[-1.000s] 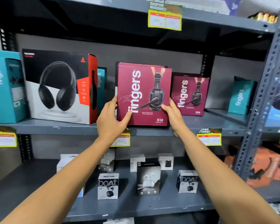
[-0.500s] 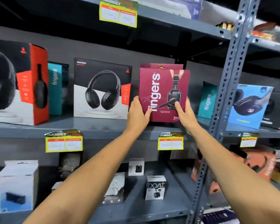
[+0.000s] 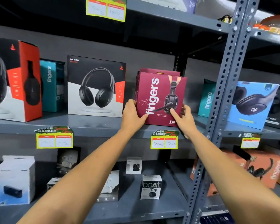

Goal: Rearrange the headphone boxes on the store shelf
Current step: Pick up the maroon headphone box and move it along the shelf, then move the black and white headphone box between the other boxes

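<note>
The grey metal store shelf [image 3: 90, 126] carries the whole row, and the maroon cardboard headphone box printed "fingers" [image 3: 160, 97] stands upright on its front edge, long axis vertical, directly between the two hands. A second maroon box [image 3: 158, 70] stands just behind it, only its top showing. To the left of the grip stands a black-and-white headphone box [image 3: 95, 86], apart from it. The left hand [image 3: 131, 115] clamps the box's lower left edge, the right hand [image 3: 183, 120] its lower right corner, thumbs across the front face. Both sit equally near; the box rises above the grip, so I judge any slide should keep it from tipping.
</note>
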`<action>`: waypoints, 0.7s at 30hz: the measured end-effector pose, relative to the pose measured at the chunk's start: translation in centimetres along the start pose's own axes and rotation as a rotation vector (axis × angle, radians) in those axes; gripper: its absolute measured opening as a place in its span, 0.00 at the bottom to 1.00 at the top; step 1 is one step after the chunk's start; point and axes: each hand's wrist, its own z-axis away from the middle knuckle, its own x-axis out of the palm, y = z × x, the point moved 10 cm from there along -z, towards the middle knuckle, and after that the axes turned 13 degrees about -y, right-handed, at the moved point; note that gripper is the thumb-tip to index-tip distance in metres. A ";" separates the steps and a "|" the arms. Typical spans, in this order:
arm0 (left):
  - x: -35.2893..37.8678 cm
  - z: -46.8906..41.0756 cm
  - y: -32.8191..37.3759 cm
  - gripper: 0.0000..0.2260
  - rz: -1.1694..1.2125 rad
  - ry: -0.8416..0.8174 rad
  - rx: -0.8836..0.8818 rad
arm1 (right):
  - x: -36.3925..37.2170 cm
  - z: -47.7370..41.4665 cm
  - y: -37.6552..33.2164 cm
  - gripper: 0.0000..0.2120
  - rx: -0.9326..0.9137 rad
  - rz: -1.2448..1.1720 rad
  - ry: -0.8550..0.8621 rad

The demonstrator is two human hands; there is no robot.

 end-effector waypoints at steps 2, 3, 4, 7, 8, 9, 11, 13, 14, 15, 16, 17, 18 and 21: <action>-0.8 0.8 0.1 0.19 0.016 0.048 0.019 | -1.9 1.9 -1.4 0.20 -0.094 0.040 0.223; -1.3 1.3 0.1 0.17 0.018 0.070 0.032 | -2.7 2.9 -2.5 0.18 -0.170 0.151 0.325; -1.9 1.8 0.0 0.14 0.002 0.083 0.052 | -2.6 3.9 -3.9 0.17 -0.253 0.285 0.365; -3.3 3.9 -0.2 0.08 -0.082 0.070 0.124 | 2.3 4.2 -6.2 0.23 -0.360 0.634 0.073; -3.6 4.6 -0.3 0.07 -0.110 0.052 0.140 | 4.6 4.4 -6.1 0.25 -0.338 0.799 -0.048; -3.9 5.3 -0.6 0.07 -0.131 0.038 0.147 | 6.7 4.7 -6.0 0.26 -0.312 0.974 -0.147; -5.3 6.6 -1.6 0.05 -0.162 0.038 0.145 | 10.7 5.3 -6.1 0.25 -0.287 1.178 -0.295; -7.9 7.9 -3.0 0.05 -0.198 0.065 0.153 | 14.6 5.9 -6.6 0.23 -0.278 1.222 -0.392; -9.3 8.5 -3.5 0.05 -0.227 0.088 0.166 | 16.0 6.1 -6.9 0.22 -0.271 1.251 -0.416; -11.0 9.1 -4.2 0.04 -0.260 0.115 0.170 | 17.7 6.4 -7.3 0.22 -0.276 1.273 -0.431; -13.3 9.7 -5.1 0.04 -0.290 0.147 0.158 | 19.9 6.5 -7.9 0.22 -0.302 1.277 -0.438; -15.5 10.2 -6.1 0.04 -0.303 0.188 0.143 | 21.8 6.7 -8.5 0.22 -0.336 1.259 -0.436; -17.8 10.8 -6.8 0.04 -0.305 0.237 0.139 | 23.4 6.9 -9.1 0.23 -0.364 1.202 -0.424; -26.0 11.9 -9.5 0.04 -0.297 0.369 0.140 | 29.6 7.1 -12.9 0.23 -0.496 0.902 -0.297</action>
